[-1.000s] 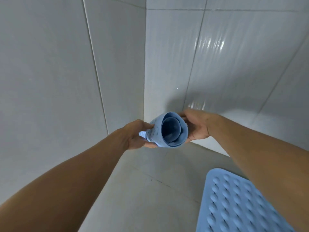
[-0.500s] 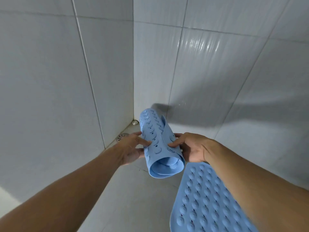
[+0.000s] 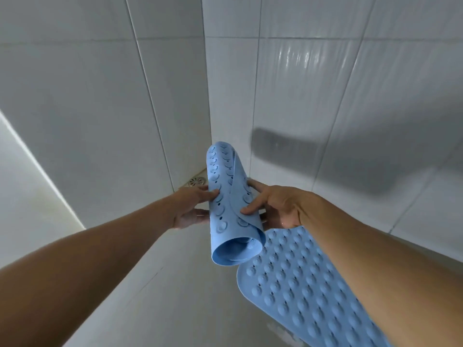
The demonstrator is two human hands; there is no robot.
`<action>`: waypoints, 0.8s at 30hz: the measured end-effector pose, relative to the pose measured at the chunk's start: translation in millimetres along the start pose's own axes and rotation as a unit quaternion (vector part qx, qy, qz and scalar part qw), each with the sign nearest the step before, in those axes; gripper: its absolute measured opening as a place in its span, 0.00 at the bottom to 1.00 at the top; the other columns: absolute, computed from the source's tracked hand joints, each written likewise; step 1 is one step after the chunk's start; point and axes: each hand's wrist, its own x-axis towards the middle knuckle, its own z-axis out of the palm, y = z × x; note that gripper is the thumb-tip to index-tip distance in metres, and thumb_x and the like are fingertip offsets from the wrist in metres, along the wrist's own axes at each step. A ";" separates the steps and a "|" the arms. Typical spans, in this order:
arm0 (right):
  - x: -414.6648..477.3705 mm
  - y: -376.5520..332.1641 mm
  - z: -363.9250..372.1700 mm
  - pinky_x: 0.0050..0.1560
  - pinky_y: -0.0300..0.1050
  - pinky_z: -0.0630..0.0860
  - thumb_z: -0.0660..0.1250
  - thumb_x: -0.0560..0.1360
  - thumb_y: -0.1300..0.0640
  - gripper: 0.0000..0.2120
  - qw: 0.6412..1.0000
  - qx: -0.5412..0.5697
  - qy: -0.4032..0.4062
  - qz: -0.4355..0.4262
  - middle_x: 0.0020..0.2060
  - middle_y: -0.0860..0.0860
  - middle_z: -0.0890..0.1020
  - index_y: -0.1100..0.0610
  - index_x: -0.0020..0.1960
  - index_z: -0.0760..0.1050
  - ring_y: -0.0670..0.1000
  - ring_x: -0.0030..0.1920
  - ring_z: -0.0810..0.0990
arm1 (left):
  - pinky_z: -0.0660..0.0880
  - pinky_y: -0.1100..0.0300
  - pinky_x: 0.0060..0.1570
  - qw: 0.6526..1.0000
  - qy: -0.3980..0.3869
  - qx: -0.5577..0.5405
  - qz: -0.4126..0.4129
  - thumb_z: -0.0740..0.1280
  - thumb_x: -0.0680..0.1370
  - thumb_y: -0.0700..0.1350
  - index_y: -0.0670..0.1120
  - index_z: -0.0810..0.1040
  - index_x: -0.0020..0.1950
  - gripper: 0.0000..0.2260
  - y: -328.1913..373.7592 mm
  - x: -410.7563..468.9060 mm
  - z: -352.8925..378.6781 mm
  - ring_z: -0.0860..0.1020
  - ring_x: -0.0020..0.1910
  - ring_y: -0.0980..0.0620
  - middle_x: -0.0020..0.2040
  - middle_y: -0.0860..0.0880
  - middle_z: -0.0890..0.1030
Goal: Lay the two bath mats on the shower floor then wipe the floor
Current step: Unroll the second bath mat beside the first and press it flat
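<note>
A rolled blue bath mat [image 3: 226,201] with suction cups hangs in the air above the shower floor, its open end toward me. My left hand [image 3: 193,206] grips its left side and my right hand [image 3: 273,206] grips its right side, thumb on the loose outer flap. A second blue bath mat [image 3: 300,289] lies flat on the grey floor at the lower right, partly under my right forearm.
White tiled walls meet in a corner straight ahead. A round metal drain [image 3: 196,181] sits in the floor at that corner. Bare grey floor [image 3: 175,296] stretches left of the flat mat. A pale ledge or wall edge [image 3: 37,186] runs along the left.
The roll has tipped from end-on toward me to pointing down at the floor, and its outer flap has started to loosen. My view has dropped, showing more of the flat mat and the drain.
</note>
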 end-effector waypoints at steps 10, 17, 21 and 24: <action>-42.5 46.8 18.9 0.43 0.57 0.82 0.70 0.78 0.53 0.23 0.999 0.035 -0.003 -0.010 0.56 0.62 0.77 0.48 0.71 0.68 0.59 0.41 0.84 | 0.81 0.50 0.48 0.997 0.037 0.063 0.022 0.71 0.77 0.40 0.47 0.78 0.65 0.17 -30.3 -77.3 20.6 0.83 0.48 0.43 0.58 0.44 0.84; -65.1 92.0 52.8 0.54 0.63 0.79 0.69 0.78 0.65 0.07 0.996 0.052 0.077 0.007 0.40 0.61 0.86 0.56 0.53 0.76 0.61 0.43 0.84 | 0.82 0.52 0.46 0.997 -0.023 0.066 0.021 0.72 0.77 0.40 0.50 0.77 0.68 0.20 -83.9 -78.3 11.1 0.83 0.51 0.44 0.61 0.44 0.82; -90.2 126.1 75.5 0.58 0.61 0.79 0.69 0.78 0.63 0.10 0.990 0.044 0.131 0.032 0.56 0.63 0.80 0.65 0.58 0.77 0.62 0.53 0.81 | 0.81 0.51 0.48 0.994 -0.088 0.067 0.017 0.71 0.77 0.38 0.50 0.78 0.67 0.19 -111.5 -89.9 6.5 0.83 0.52 0.44 0.60 0.45 0.83; -117.8 148.4 97.1 0.57 0.60 0.80 0.70 0.77 0.63 0.18 0.981 0.036 0.183 0.052 0.64 0.64 0.77 0.66 0.66 0.75 0.63 0.58 0.80 | 0.81 0.51 0.48 0.988 -0.143 0.064 -0.002 0.70 0.77 0.36 0.50 0.77 0.66 0.19 -133.3 -108.0 9.9 0.81 0.54 0.42 0.60 0.43 0.82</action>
